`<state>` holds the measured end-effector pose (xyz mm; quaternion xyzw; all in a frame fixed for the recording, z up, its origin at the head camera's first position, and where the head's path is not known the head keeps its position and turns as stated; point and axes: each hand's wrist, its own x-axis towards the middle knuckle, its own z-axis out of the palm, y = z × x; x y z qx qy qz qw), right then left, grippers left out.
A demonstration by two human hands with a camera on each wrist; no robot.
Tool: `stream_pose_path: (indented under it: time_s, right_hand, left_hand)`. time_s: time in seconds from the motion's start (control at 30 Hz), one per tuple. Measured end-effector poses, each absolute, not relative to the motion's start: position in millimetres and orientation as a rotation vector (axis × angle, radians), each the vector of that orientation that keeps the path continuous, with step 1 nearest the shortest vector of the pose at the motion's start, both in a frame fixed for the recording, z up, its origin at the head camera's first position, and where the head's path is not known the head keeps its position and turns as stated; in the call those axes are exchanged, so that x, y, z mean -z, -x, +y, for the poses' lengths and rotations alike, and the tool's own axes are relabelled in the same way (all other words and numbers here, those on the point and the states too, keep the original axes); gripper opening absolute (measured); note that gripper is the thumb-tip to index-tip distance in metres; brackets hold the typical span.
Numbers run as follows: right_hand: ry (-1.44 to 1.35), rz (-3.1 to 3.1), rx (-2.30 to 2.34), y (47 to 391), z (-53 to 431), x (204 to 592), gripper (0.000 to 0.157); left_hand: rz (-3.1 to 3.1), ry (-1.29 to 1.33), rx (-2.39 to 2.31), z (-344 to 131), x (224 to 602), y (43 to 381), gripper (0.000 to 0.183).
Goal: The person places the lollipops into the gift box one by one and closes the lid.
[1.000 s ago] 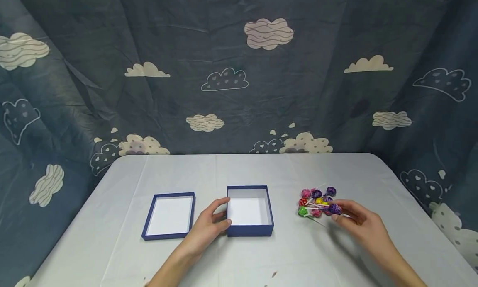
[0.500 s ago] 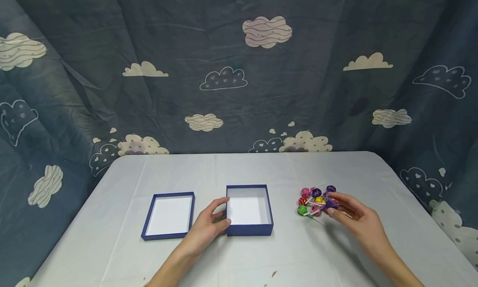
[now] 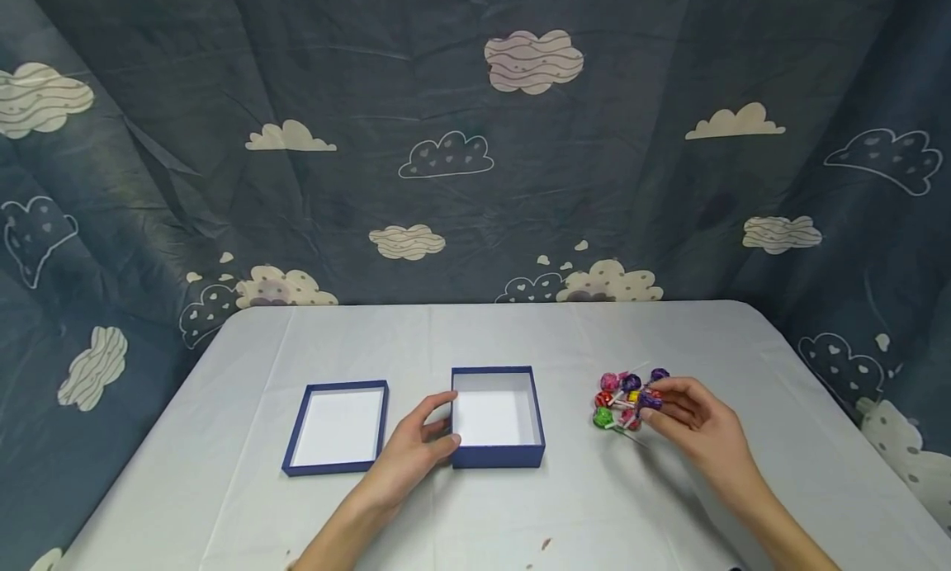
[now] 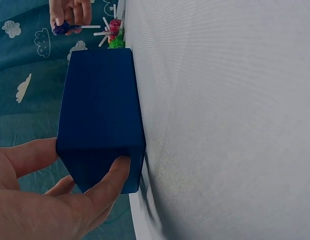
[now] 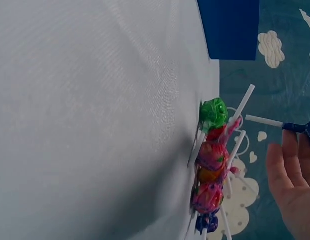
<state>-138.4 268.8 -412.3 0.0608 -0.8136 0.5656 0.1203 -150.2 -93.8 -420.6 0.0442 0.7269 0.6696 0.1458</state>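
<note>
I have the box [image 3: 498,457] as my landmark, standing on the table [image 3: 223,505] with its open side up. The left hand [image 3: 416,443] braces the box: its fingers and thumb lie spread against the left wall, not wrapped round it. To the right of the box, the right hand [image 3: 702,418] pinches a purple lollipop [image 3: 650,400] by its head, and both wrist views show the stick pointing down toward the table. The pile [image 3: 603,418] lies right of the box, well apart from it, below the held lollipop. The lid [image 3: 334,471] lies left of the box, inside facing up. As I judge it, the step in hand is holding one lollipop clear of the others while the box is steadied. I'd want the pinch firm on the round head, since a slick wrapper could turn in the fingers, and the hanging stick high enough that it doesn't snag the sticks poking up from the pile. The left hand needs only light pressure, I think; a hard push could slide the box right, toward the pile.
</note>
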Motion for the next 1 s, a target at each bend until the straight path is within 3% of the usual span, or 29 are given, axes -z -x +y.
stream_pose_path:
  time_s: [1.0]
  right_hand:
    - [-0.340,-2.588,-1.587,162,216,397,0.036]
  left_hand:
    - [2.087,-0.133,-1.928,-94,420,151,0.059]
